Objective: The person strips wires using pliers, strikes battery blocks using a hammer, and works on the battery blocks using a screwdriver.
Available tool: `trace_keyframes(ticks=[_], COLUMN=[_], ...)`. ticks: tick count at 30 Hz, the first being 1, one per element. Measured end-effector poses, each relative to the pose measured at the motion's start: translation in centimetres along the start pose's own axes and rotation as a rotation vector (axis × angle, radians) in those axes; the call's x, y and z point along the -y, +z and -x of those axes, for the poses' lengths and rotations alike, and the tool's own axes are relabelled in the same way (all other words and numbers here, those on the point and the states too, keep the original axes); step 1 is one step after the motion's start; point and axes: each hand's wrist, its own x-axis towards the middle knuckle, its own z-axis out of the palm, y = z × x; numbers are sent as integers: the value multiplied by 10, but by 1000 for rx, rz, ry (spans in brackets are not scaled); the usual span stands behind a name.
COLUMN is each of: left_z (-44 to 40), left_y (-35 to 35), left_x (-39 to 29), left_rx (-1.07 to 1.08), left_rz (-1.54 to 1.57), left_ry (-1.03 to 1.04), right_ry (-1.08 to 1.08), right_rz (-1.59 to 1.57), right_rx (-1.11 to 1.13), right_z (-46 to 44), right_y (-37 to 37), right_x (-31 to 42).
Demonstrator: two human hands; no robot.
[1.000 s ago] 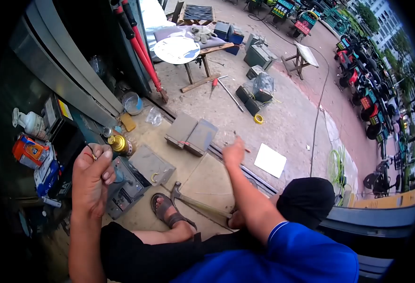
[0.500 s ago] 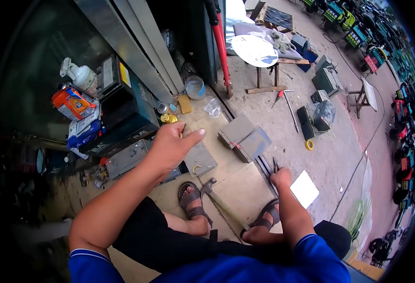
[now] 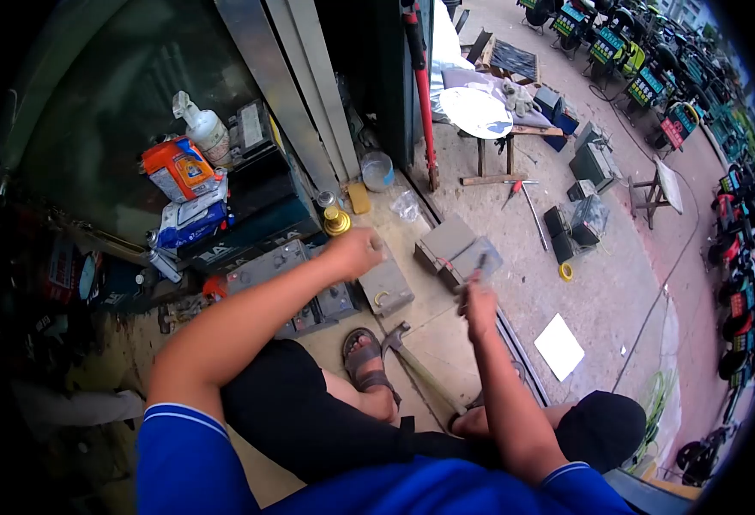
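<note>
My left hand (image 3: 360,252) is closed, fingers curled, over the far end of a grey box-shaped battery (image 3: 388,293) on the floor. Whatever its fingers pinch is hidden. My right hand (image 3: 480,311) grips a dark, slim hand tool (image 3: 483,261), too blurred to name more exactly. The tool's tip points away from me, in front of a pair of grey batteries (image 3: 446,243) standing side by side. Between my feet lies a claw hammer (image 3: 425,372) with a pale handle. A gold-coloured container (image 3: 336,221) stands just beyond my left hand.
More grey batteries (image 3: 266,268) sit at the left, below a dark case (image 3: 262,202) carrying a spray bottle (image 3: 208,130) and packets. A white sheet (image 3: 559,347) and a yellow tape roll (image 3: 566,272) lie at the right. A round-topped stool (image 3: 476,113) stands farther off.
My right hand has risen forward and left with the tool, from beside my foot to the paired batteries. My left hand has shifted right and slightly down. The view has turned slightly.
</note>
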Motion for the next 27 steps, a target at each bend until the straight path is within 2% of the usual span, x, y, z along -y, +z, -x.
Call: trace_keyframes(ticks=[2,4,6,8,9,13,18,20,21,23,27], left_z=[2,5,6,9,9,8,2,2,2,2,4], left_y=[11,22,27,37,44,57,68,69,68,64,67], left_x=[8,11,6,7,12,17,29,19,14,5,2], left_rx=[55,184,232,255,254,265,270,383,384,538,581], left_rz=[-58,-218,-263,-279,-278,-284,-245,-283,-278,-266,-285], left_ry=[65,118,96,39,39,-3,7,-82,-85,-64,-33], right_ry=[100,247,277,372,475,561,599,621,627,632,646], right_rz=[59,127,113,46,-82,-74,-102,-93,-119,-143,-142], right_rx=[330,521,624,586,631,713,673,659,635,612,584], right_z=[57,89,115,129,136,130,125,123,123,122,126], right_y=[25,45,55,65,67,74,82,84,85,88,89], right_x=[48,42,34,16,26,5,2,0,-2,-4,8])
